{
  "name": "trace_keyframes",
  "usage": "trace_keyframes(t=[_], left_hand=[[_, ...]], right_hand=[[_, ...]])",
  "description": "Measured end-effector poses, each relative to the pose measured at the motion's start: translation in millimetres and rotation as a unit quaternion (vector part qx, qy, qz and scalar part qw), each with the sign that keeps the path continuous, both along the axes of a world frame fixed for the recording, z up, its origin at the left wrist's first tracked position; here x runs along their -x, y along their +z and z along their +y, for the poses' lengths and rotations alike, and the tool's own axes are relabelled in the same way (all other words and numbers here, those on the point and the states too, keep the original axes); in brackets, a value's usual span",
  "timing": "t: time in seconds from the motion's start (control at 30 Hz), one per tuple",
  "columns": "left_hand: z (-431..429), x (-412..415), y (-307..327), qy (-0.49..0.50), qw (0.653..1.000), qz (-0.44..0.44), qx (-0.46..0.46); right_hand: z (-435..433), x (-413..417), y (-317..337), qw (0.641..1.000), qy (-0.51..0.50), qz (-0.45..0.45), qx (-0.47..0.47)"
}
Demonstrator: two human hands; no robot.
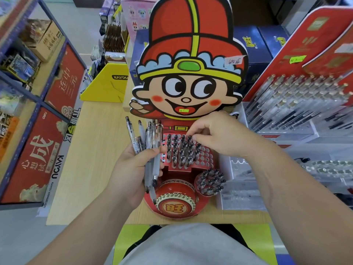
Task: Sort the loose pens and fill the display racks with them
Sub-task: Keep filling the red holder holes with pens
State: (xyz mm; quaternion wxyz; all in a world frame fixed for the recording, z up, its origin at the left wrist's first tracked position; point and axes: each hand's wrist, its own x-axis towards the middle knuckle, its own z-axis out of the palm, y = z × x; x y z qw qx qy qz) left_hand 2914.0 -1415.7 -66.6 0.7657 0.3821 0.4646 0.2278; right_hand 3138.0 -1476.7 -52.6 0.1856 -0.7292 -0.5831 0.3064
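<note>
Bundle of clear-barrelled loose pens (150, 138): gripped upright in left hand (131, 169), centre frame, as ready stock. Right hand (219, 138) pinches black-capped pen (189, 139), apparently seating it in red perforated cardboard rack (207, 156) on wooden tabletop (86, 150).

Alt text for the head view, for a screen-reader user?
A person's left hand grips a bundle of clear pens while the right hand reaches curled fingers to the back row of a red, partly filled pen rack. The rack fronts a cartoon-figure display standing on a wooden table.
</note>
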Motion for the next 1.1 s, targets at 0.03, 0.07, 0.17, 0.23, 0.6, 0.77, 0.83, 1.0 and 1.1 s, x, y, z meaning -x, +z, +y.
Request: trace_keyframes(t=[0.03,0.07,0.17,0.23,0.6,0.77,0.83,1.0,1.1], left_hand=[[0,0,1,0.001,1.000,0.000,0.000],[0,1,1,0.003,1.000,0.000,0.000],[0,2,2,0.004,1.000,0.003,0.000],[-1,5,3,-0.001,1.000,0.001,0.000],[2,30,18,-0.050,0.998,-0.023,-0.002],[1,37,25,-0.108,0.993,-0.046,-0.011],[-1,38,28,-0.131,0.990,-0.055,-0.025],[-4,38,34,-0.173,0.982,-0.065,-0.039],[-7,37,38,-0.188,0.978,-0.082,-0.023]], right_hand=[[0,1,1,1.000,-0.003,0.000,-0.003],[0,1,1,1.000,-0.009,0.009,-0.008],[-3,4,3,0.999,-0.023,0.028,-0.018],[-4,5,2,0.999,-0.028,0.025,-0.024],[-4,20,9,0.997,-0.060,-0.048,-0.012],[-15,38,25,0.978,-0.183,-0.010,-0.097],[-19,57,34,0.954,-0.247,0.080,-0.147],[-25,87,38,0.886,-0.298,0.340,-0.100],[-31,84,38,0.865,-0.257,0.422,-0.089]])
